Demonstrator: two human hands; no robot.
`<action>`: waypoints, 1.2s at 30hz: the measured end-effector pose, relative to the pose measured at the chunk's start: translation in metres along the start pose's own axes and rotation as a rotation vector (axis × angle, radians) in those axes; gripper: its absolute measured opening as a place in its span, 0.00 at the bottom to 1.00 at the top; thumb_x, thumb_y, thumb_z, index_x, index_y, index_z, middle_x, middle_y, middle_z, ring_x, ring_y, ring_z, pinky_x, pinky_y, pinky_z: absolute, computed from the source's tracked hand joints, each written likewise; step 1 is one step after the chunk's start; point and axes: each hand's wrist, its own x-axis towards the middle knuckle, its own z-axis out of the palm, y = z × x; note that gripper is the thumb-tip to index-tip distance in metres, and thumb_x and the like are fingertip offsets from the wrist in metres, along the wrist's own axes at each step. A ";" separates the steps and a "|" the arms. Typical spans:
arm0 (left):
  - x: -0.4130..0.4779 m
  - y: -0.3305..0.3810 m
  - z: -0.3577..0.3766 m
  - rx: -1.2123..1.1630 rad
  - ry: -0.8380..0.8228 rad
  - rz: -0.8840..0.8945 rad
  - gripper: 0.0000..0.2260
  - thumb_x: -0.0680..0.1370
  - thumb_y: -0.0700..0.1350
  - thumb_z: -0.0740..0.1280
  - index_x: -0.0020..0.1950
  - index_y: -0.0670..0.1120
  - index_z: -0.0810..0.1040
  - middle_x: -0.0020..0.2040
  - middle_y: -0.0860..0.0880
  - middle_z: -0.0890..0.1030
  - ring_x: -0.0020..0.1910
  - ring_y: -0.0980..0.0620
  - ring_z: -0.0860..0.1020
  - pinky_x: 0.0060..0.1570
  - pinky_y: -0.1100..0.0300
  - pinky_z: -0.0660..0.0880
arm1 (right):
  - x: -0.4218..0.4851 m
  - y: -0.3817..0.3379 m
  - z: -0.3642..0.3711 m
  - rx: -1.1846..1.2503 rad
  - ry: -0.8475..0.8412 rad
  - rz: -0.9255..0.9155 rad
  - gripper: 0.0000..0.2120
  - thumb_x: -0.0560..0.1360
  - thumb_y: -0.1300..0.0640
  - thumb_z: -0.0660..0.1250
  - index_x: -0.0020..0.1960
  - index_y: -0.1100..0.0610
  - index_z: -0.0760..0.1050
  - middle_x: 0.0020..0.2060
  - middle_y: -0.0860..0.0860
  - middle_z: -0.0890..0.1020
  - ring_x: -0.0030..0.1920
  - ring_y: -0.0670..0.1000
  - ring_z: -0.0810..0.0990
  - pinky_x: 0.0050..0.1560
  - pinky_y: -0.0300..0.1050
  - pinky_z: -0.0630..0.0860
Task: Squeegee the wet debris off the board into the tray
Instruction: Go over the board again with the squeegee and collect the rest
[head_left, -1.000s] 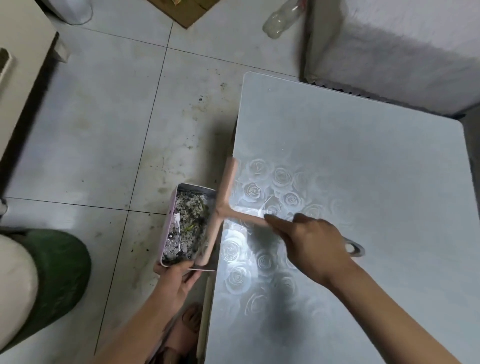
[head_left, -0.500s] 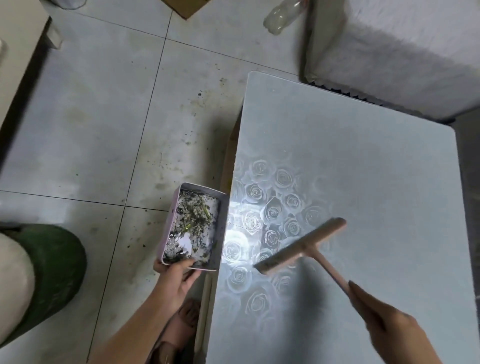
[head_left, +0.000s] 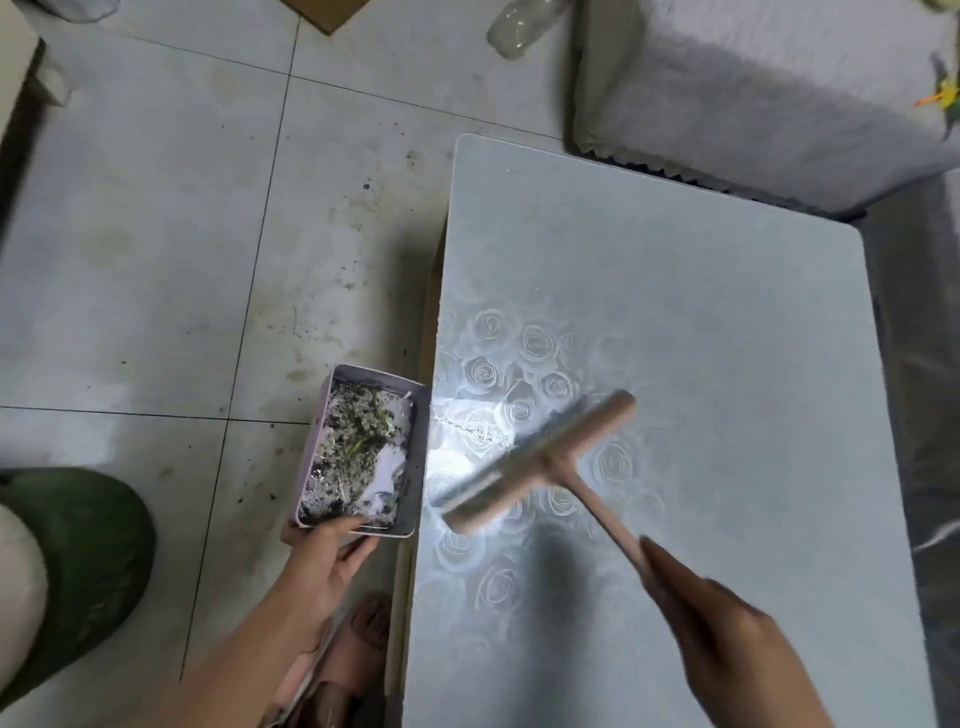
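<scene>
The squeegee (head_left: 543, 461) is blurred (blade most), handle end hidden in right hand (head_left: 727, 644).

squeegee (head_left: 545, 462): 1 | tray (head_left: 310, 457): 1 | board (head_left: 675, 312): 1 | hands: 2, left hand (head_left: 327, 561) near left, right hand (head_left: 727, 649) near right | plastic bottle (head_left: 514, 26): 1, far | sandalled foot (head_left: 358, 649): 1, near

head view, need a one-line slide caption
The right hand holds a pink squeegee over the rose-patterned board while the left hand holds the debris-filled tray at its edge.
</scene>
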 end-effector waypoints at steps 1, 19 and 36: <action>-0.001 0.000 -0.001 0.000 0.000 0.000 0.05 0.78 0.30 0.60 0.46 0.37 0.73 0.54 0.39 0.77 0.57 0.43 0.74 0.59 0.50 0.72 | -0.009 0.010 -0.004 -0.027 -0.019 0.053 0.20 0.74 0.55 0.69 0.65 0.42 0.74 0.38 0.55 0.81 0.43 0.60 0.82 0.41 0.51 0.77; 0.003 0.004 -0.003 -0.009 -0.014 0.006 0.06 0.77 0.30 0.61 0.53 0.36 0.72 0.58 0.38 0.76 0.51 0.45 0.77 0.55 0.49 0.73 | 0.021 0.040 0.006 0.239 0.018 -0.138 0.15 0.73 0.63 0.69 0.57 0.49 0.80 0.38 0.37 0.82 0.34 0.33 0.76 0.39 0.24 0.70; 0.008 0.003 0.012 -0.047 -0.012 0.013 0.06 0.78 0.29 0.60 0.45 0.38 0.73 0.44 0.41 0.77 0.44 0.45 0.77 0.56 0.49 0.77 | 0.090 0.041 -0.037 -0.196 -0.257 -0.604 0.09 0.79 0.46 0.61 0.58 0.37 0.72 0.41 0.36 0.75 0.38 0.38 0.76 0.36 0.37 0.73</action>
